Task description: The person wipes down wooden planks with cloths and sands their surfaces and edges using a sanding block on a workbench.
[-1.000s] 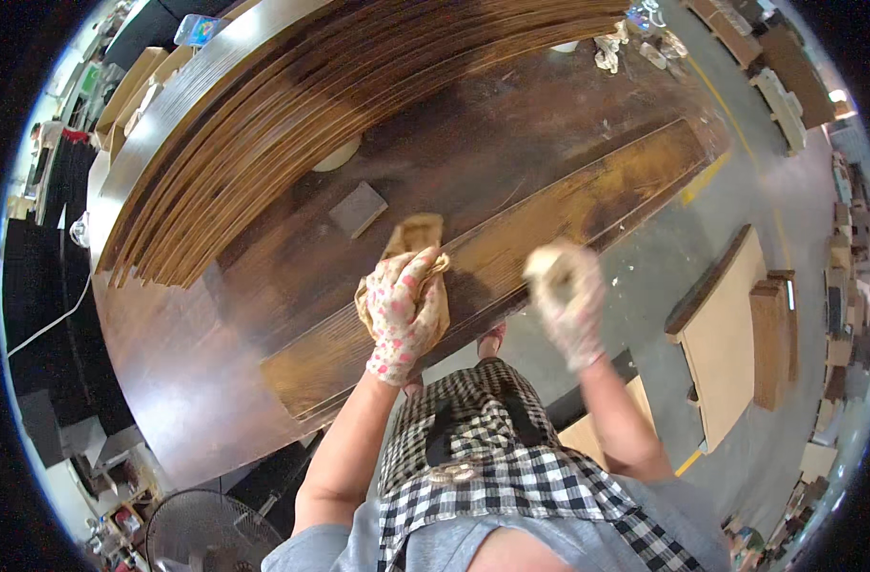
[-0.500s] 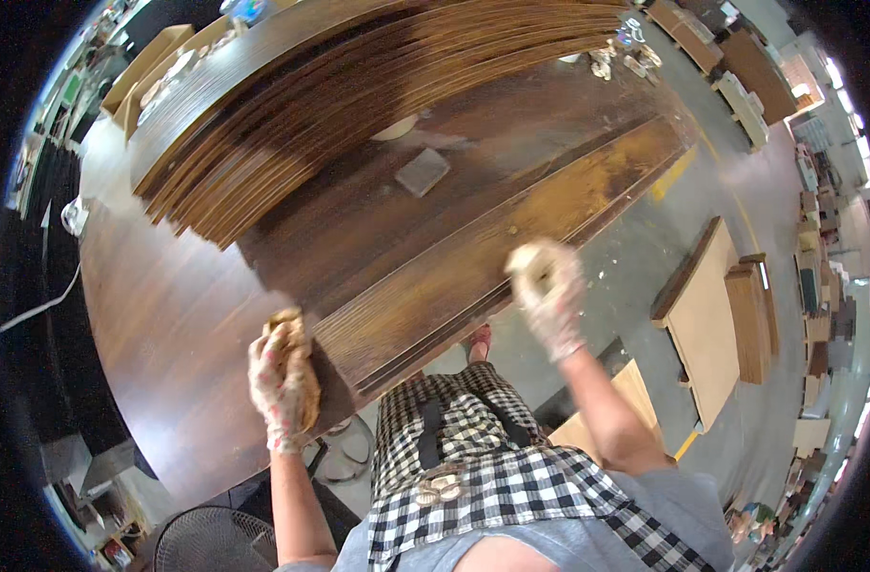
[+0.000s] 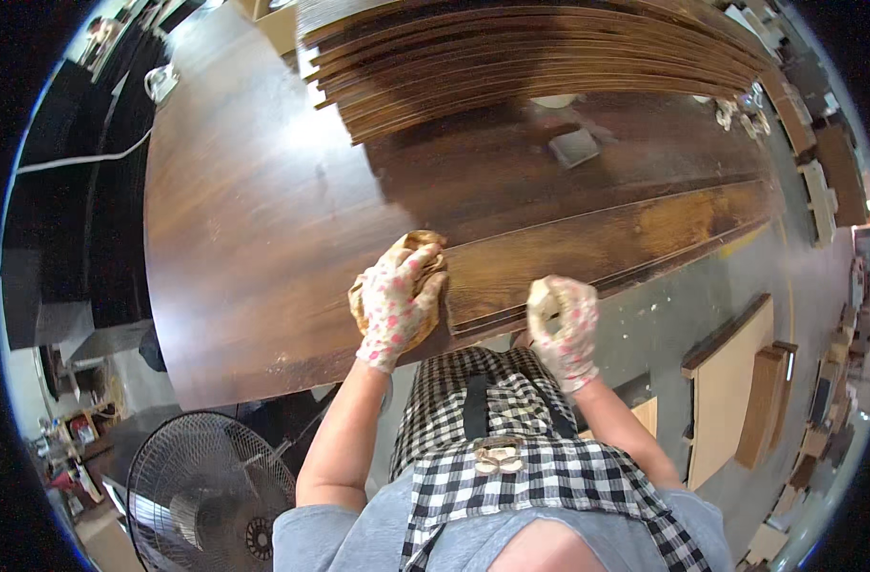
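Bright overhead light is glaring off the dark tabletop [image 3: 263, 219] at upper left of the frame. The plank stack [image 3: 511, 57] is casting a shadow below itself. Fisheye distortion is bending edges toward the black rim; the periphery is looking soft.

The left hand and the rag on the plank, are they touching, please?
Touching. The head view shows the gloved left hand laid flat on the tan rag, fingers over it, pressing it against the end of the stained plank with no gap.

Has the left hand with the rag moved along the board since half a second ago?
Yes. The left hand, pressing the rag, has gone from the bare tabletop back right onto the near end of the long board.
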A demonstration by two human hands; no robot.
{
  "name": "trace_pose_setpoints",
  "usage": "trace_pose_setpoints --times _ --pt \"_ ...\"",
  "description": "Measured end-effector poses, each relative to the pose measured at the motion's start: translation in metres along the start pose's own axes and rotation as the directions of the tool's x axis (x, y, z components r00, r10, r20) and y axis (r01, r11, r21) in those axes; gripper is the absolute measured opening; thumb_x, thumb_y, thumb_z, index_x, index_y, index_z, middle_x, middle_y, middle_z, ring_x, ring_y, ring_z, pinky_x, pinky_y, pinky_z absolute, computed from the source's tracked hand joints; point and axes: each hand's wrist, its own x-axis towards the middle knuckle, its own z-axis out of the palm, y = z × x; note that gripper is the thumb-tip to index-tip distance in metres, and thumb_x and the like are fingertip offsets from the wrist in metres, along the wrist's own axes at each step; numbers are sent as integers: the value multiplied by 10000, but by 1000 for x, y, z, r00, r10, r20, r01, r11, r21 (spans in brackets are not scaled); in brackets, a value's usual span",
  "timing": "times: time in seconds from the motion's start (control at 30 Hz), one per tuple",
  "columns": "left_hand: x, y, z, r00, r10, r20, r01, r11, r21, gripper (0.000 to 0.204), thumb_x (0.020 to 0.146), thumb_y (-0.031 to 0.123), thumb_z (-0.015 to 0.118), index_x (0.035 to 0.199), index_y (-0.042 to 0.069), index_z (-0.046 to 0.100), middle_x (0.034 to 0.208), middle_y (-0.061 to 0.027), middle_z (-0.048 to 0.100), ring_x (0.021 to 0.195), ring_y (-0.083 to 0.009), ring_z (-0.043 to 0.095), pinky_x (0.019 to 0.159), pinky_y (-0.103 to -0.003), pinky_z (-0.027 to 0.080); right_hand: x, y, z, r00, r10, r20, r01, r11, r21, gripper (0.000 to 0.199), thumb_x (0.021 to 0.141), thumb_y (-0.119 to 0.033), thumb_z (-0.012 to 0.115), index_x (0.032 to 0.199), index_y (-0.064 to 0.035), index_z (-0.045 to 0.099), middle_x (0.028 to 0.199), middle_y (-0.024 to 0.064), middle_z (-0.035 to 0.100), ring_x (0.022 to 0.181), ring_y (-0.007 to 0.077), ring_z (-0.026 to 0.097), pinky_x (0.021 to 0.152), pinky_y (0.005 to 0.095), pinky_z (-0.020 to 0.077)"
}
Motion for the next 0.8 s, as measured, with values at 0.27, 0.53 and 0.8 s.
trace_pose_setpoints --times 0.27,0.53,0.8 --pt "-1 -8 1 999 35 -36 -35 999 19 391 760 255 746 1120 120 674 1038 -95 651 1021 -301 601 871 -417 453 -9 -39 21 983 -129 132 78 939 336 330 718 -87 721 1028 -86 605 1020 107 614 945 254 576 816 393 475" --pt "4 -5 3 993 98 -66 -102 993 -60 401 770 289 737 1123 113 666 1037 -94 649 1031 -291 598 885 -409 435 -7 -72 35 881 -358 310 217 887 408 285 758 -145 695 1025 -91 612 970 78 646 868 243 616 776 389 494" --pt "6 -1 6 994 94 -62 -94 996 1 357 773 269 734 1085 107 671 1032 -100 657 1043 -296 594 881 -408 440 7 -64 30 957 -202 207 173 973 150 385 695 -103 729 1057 -56 609 969 112 617 878 290 597 782 403 499"
